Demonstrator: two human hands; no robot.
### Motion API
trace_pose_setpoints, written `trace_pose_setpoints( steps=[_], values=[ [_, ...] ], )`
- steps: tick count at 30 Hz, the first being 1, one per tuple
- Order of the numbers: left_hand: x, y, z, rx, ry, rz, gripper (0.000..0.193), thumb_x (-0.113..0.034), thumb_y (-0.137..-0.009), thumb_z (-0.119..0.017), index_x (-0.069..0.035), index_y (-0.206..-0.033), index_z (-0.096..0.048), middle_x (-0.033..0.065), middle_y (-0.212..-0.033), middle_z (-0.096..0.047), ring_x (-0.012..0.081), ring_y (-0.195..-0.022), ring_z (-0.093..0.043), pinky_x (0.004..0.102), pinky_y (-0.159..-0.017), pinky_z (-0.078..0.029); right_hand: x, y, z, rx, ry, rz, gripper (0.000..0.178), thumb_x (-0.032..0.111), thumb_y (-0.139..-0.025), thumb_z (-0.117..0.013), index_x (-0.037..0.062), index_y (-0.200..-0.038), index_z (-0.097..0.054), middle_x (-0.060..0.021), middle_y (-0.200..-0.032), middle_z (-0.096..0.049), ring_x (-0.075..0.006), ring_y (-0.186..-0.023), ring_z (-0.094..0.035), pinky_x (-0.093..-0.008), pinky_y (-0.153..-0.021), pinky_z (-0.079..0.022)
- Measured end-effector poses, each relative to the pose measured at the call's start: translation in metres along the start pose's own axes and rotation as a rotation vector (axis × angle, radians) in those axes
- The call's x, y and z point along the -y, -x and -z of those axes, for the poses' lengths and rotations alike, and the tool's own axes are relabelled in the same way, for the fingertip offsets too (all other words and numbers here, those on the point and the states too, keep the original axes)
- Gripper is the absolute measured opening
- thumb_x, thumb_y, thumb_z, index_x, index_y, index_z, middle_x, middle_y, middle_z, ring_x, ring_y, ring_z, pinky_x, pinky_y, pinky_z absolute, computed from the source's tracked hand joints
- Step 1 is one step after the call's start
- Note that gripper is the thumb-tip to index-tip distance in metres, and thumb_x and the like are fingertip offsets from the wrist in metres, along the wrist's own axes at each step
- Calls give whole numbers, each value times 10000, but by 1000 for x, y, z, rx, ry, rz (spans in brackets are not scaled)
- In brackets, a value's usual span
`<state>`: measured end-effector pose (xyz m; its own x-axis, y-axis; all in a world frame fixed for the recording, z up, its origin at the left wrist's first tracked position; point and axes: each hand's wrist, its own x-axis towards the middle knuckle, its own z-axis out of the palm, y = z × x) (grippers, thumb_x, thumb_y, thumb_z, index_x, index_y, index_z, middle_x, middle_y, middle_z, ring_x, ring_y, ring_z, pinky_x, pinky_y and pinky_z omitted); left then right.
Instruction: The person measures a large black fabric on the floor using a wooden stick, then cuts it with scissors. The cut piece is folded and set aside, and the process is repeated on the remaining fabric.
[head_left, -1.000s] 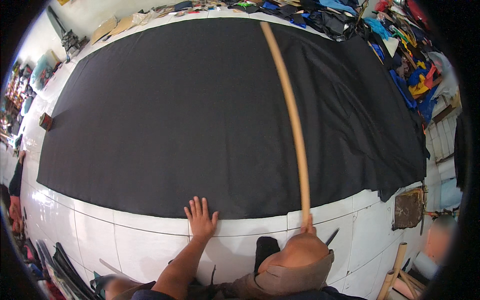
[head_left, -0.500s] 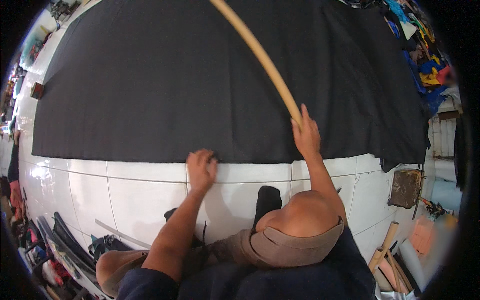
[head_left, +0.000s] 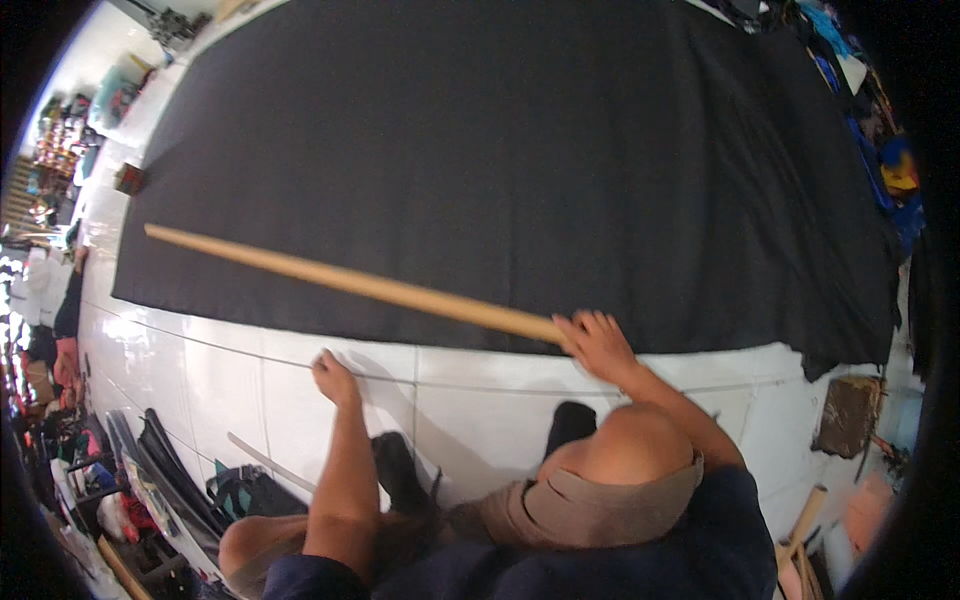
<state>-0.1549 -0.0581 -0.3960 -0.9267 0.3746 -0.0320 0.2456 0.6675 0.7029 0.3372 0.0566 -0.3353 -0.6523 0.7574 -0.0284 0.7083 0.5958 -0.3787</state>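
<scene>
A large sheet of black cloth (head_left: 450, 150) lies spread on the white tiled floor in front of me. Across its near part stretches a long, straight tan pole (head_left: 390, 290), slanting from the far left down to the near right. My right hand (head_left: 602, 348) grips the pole's near end, close to the cloth's front edge. My left hand (head_left: 335, 380) hovers over the tiles just short of that edge, apart from the pole. Its fingers are curled closed, and whatever they may hold is hidden.
A small box-like block (head_left: 129, 179) sits at the cloth's left edge, and a worn brown block (head_left: 848, 415) lies near its right corner. Tan rods (head_left: 808, 515) stand at the lower right. Dark bags (head_left: 255, 495) and clutter line the left; coloured fabrics are heaped at the far right.
The pole has swung from pointing away from me to lying leftward across the cloth. My right hand came nearer with it. My left hand drew back off the cloth's edge, and its fingers curled in.
</scene>
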Motion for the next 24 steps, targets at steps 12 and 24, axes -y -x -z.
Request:
trace_pose_setpoints(
  steps=[12,24],
  values=[
    [-46,17,-17,23,259,349,709,-389,-856,-724,83,-1311,-455,281,-1247,-606,393,-1141,-609,442,-1032,-455,88,3,-21,-46,-219,196,498,286,-849,-769,131,-1308,-653,-58,-1050,-626,-278,-1000,-582,-415,-876,-426],
    [-9,-57,50,-238,-531,157,804,-452,-885,-717,58,-1435,-429,284,-1416,-479,427,-1293,-497,485,-1089,-409,-21,40,-30,-130,222,-599,690,356,-935,-672,117,-1530,-417,-198,-1635,-262,-444,-1504,-215,-578,-1216,-157]
  ],
)
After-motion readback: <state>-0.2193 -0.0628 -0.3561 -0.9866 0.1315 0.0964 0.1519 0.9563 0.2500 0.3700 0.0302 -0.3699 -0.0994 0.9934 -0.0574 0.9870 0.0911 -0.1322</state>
